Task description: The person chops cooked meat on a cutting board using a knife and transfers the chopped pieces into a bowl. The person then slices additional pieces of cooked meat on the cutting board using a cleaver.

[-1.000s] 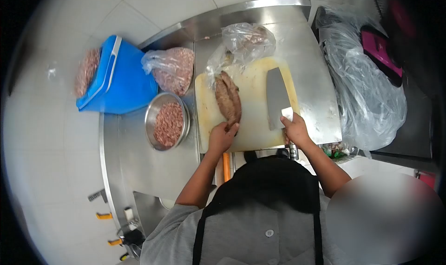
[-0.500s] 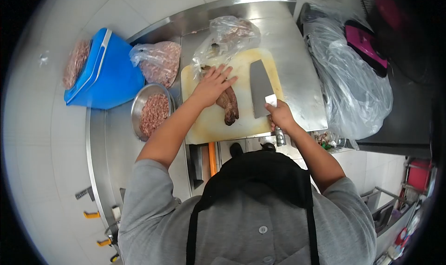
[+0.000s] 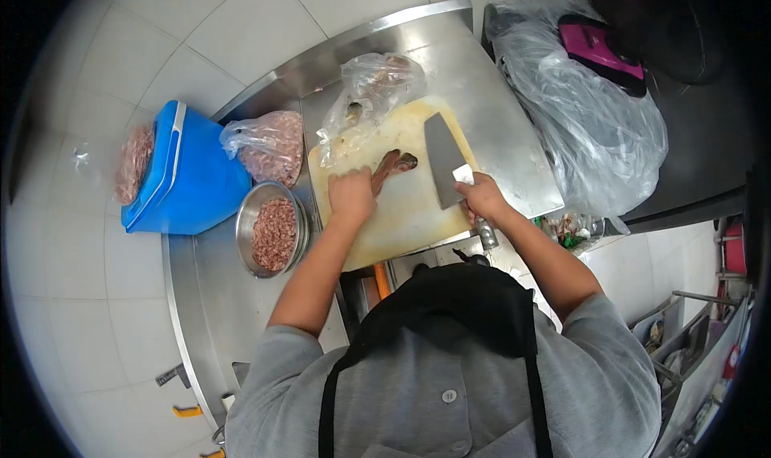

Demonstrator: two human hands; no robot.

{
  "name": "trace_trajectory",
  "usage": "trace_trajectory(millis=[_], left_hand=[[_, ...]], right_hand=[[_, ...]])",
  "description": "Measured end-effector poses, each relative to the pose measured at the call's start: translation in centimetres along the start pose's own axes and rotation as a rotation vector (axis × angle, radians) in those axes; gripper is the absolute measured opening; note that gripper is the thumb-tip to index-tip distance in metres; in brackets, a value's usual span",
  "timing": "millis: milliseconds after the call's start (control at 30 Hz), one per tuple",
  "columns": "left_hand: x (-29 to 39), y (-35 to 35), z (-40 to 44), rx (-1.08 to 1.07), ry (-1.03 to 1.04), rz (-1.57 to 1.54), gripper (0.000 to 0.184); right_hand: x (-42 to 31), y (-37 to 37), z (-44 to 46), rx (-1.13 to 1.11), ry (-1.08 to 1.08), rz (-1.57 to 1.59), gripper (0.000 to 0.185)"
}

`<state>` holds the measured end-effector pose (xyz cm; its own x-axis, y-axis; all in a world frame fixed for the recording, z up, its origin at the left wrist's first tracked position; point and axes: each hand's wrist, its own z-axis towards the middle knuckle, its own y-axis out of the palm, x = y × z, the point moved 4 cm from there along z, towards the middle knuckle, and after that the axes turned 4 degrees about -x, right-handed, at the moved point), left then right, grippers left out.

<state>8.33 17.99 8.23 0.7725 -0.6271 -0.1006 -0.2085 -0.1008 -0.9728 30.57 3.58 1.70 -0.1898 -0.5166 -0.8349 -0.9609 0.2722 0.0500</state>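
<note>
On the yellowed cutting board [image 3: 401, 225] lies a brown piece of meat [image 3: 391, 169], its darker end pointing up and right. My left hand [image 3: 352, 195] is closed over the left end of the meat, hiding that part. My right hand [image 3: 480, 197] grips a wide-bladed cleaver [image 3: 446, 157] near the handle, with the blade over the right side of the board. Above the left hand, a clear plastic bag [image 3: 377, 84] with some meat inside rests partly on the board's upper edge.
Left of the board are a metal bowl of ground meat [image 3: 275, 235], a bag of ground meat [image 3: 275, 147] and a blue cooler [image 3: 201, 169]. Large clear plastic sheeting [image 3: 590, 128] and a pink and black object [image 3: 601, 54] lie at the right. The steel table [image 3: 486, 80] has a raised rim.
My left hand went from the meat's lower end to lying spread on it, then closed on its left end. The meat has turned on the board. The cleaver stays in my right hand.
</note>
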Motion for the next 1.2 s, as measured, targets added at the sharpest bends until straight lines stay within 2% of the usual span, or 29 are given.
trace_trajectory(millis=[33,100,167,233,433,600,667,900,967,1033,1100,1167,1200], left_hand=[[-0.3,0.9,-0.5,-0.078,-0.107,-0.026,0.036],[-0.9,2.4,-0.9,-0.025,-0.12,-0.099,0.033],[-1.9,4.4,-0.3,0.087,-0.041,-0.335,0.033],[-1.4,4.0,-0.4,0.017,-0.07,-0.374,0.034],[-1.6,3.5,0.6,-0.205,-0.138,-0.392,0.035],[-1.9,3.4,1.8,-0.34,-0.149,-0.417,0.037],[-2.2,5.1,1.9,-0.303,-0.081,-0.536,0.039],[-1.9,5.2,1.8,-0.287,-0.07,-0.56,0.04],[-1.7,4.7,1.4,-0.277,0.067,-0.603,0.039],[-1.5,5.4,1.3,-0.275,0.033,-0.561,0.037],[-1.4,5.3,2.2,-0.25,-0.001,-0.532,0.035],[-2.5,5.7,1.8,-0.378,0.027,-0.547,0.041],[-3.7,5.7,1.7,-0.375,0.037,-0.525,0.041]], right_hand=[[-0.5,0.0,-0.4,-0.004,-0.001,-0.008,0.019],[-2.2,-0.9,-1.8,0.062,-0.112,-0.235,0.026],[-2.4,-1.2,-2.0,0.049,-0.085,-0.377,0.031],[-4.0,-0.9,-2.6,0.16,-0.33,-0.791,0.034],[-8.2,3.3,-7.4,-0.003,-0.184,-1.139,0.028],[-8.4,6.1,-7.1,-0.028,-0.237,-1.427,0.02],[-8.6,6.7,-6.7,-0.04,-0.224,-1.425,0.02],[-11.0,8.9,-3.3,-0.095,-0.203,-1.437,0.022],[-8.9,9.0,0.0,-0.175,-0.204,-1.424,0.022],[-8.0,8.3,1.0,-0.075,-0.265,-1.353,0.022],[-8.3,8.1,0.8,-0.074,-0.273,-1.325,0.023],[-7.9,8.5,0.3,-0.082,-0.226,-1.36,0.024],[-8.5,8.1,0.0,-0.086,-0.22,-1.344,0.024]])
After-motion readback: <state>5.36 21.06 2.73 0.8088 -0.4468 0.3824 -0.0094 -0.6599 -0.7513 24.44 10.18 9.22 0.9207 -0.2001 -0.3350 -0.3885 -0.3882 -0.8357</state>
